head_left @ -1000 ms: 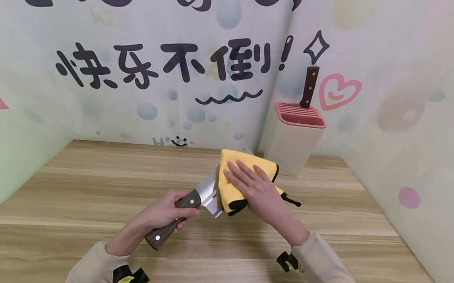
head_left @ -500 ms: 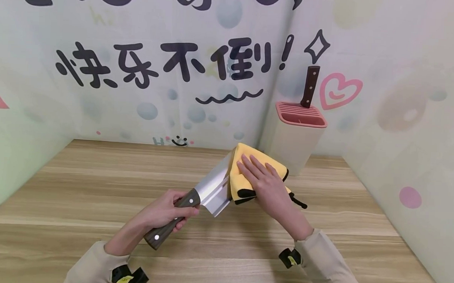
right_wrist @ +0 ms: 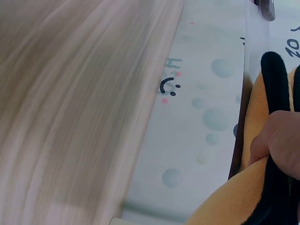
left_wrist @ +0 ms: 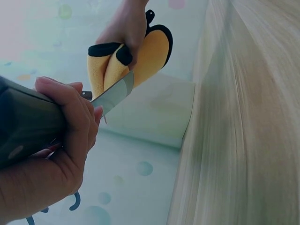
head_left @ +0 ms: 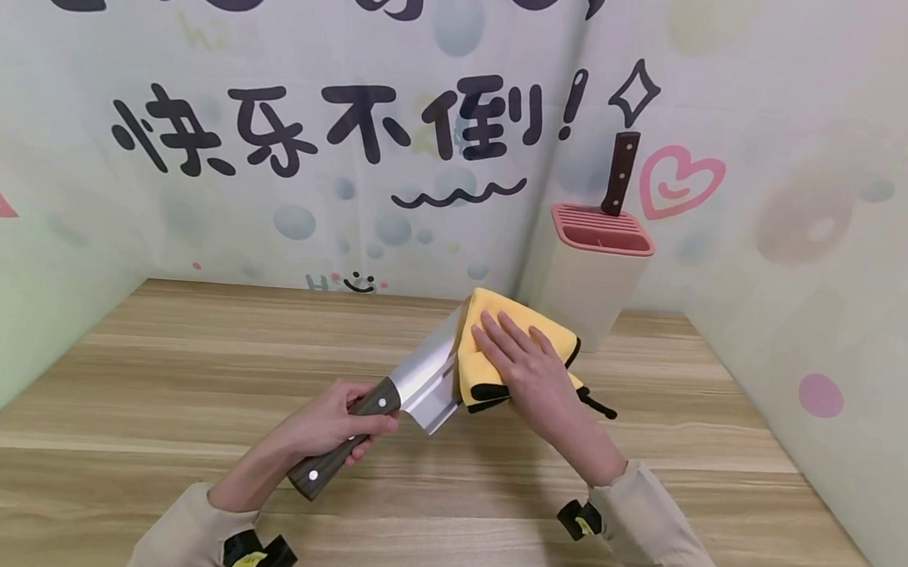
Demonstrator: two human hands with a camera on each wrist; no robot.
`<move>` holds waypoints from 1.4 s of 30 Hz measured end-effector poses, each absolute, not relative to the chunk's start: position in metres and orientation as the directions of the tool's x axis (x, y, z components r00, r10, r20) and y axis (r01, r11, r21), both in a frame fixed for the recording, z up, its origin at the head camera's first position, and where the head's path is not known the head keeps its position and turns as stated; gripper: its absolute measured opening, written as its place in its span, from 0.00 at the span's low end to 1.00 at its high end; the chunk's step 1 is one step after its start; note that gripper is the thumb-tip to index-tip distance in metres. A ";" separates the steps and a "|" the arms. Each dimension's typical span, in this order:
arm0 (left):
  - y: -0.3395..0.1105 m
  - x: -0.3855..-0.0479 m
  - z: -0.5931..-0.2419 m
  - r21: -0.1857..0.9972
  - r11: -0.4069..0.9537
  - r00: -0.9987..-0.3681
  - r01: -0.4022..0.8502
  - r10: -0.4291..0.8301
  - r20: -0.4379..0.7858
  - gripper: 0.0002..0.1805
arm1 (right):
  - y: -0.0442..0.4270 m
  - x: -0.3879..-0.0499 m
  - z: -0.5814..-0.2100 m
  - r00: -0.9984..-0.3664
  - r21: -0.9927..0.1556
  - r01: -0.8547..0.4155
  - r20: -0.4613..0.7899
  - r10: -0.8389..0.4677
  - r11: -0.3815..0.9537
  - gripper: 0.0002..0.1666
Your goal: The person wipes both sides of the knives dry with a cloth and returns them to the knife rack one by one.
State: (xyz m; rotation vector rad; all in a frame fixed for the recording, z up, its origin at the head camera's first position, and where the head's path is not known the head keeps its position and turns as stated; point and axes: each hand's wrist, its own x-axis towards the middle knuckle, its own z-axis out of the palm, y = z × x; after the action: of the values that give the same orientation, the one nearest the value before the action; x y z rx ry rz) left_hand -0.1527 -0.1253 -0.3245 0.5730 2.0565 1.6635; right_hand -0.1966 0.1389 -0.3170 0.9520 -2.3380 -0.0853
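Grips the cleaver by its handle in the left hand, with the blade beyond the fingers. Pinches the cloth in the right hand, beneath the fingers and over the blade's far part. Seems mid-wipe; probably calls next for a careful stroke along the steel.

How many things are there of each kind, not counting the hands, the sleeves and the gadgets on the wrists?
Cleaver: 1, held in the left hand
Yellow cloth: 1, over the blade
Knife holder: 1
Knife: 1, in that holder, only its handle showing
Total: 4
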 end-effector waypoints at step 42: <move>-0.119 -0.156 -0.322 0.974 0.222 -0.850 0.041 0.521 -0.083 0.16 | 0.110 -0.162 -0.314 -0.326 0.539 -0.684 0.377 -0.867 0.492 0.36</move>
State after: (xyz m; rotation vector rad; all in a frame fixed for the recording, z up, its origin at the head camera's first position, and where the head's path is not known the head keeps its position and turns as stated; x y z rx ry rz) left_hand -0.1565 -0.1193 -0.3216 0.5196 2.1098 1.6626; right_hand -0.1619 0.1098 -0.3145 1.2704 -2.1066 -0.3739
